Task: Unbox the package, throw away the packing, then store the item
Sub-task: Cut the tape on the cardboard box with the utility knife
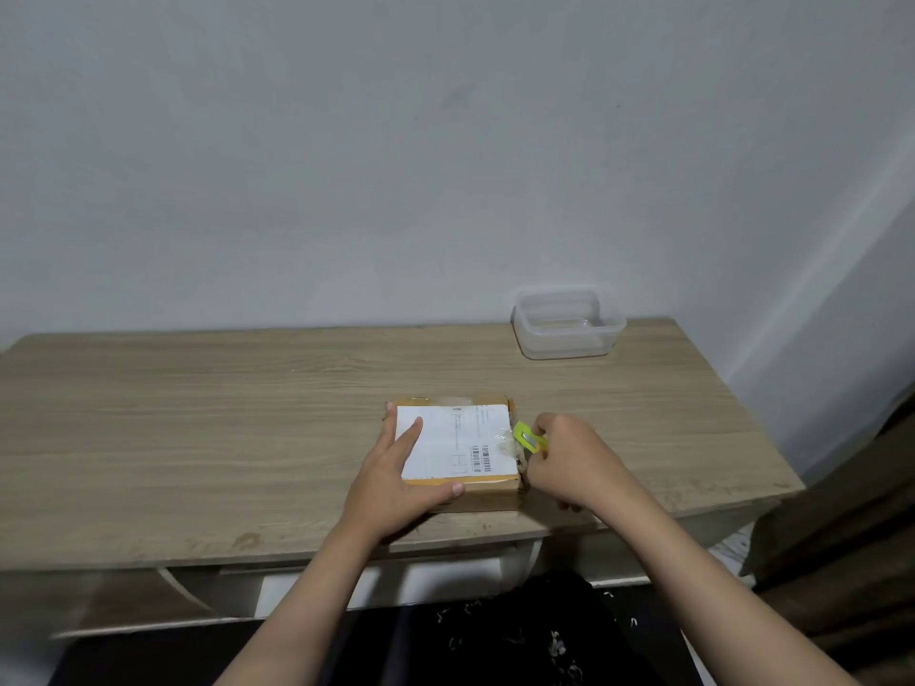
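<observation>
Early in unboxing: flat brown cardboard package on tabletop, sealed, left hand spread flat on it, right hand pinching small yellow-green cutter at right taped edge; discarding, storing remaining.

The white label on the package bears a barcode; its print is unreadable.

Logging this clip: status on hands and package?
Left hand flat on package, pinning it. Right hand holds green cutter at its right edge. Package still sealed. Nothing in the way.
</observation>
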Motion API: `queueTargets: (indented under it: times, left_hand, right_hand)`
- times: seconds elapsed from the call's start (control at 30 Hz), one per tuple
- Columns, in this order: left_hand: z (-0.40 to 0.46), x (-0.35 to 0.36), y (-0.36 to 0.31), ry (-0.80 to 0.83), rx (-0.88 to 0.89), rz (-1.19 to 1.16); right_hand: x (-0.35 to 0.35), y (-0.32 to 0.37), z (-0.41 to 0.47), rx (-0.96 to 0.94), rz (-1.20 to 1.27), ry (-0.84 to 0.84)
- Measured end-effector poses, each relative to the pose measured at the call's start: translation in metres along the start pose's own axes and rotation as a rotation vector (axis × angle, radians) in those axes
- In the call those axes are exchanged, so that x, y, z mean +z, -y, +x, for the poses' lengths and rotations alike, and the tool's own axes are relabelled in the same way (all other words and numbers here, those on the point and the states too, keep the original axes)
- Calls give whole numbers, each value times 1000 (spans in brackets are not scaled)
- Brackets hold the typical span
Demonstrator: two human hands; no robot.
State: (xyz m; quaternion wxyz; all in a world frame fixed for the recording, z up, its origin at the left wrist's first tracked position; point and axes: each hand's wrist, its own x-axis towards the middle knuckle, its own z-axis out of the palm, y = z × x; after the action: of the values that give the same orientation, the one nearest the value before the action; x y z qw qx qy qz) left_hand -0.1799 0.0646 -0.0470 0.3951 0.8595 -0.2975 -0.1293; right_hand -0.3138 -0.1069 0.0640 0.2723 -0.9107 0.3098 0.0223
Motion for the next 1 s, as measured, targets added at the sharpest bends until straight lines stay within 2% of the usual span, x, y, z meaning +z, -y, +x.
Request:
queueTargets:
  times: [0.77,0.9,1.0]
  left_hand:
    - [-2,-1,-3,4,-33,-22]
    - [-2,-3,-4,18,-38,-15]
    - [-2,-5,-4,27,-42,-18]
  right_hand:
    - [-2,-10,-35,20,8,60]
    - [-18,-16,-41,42,143,89]
    - [-34,-29,-41,20,260,-17]
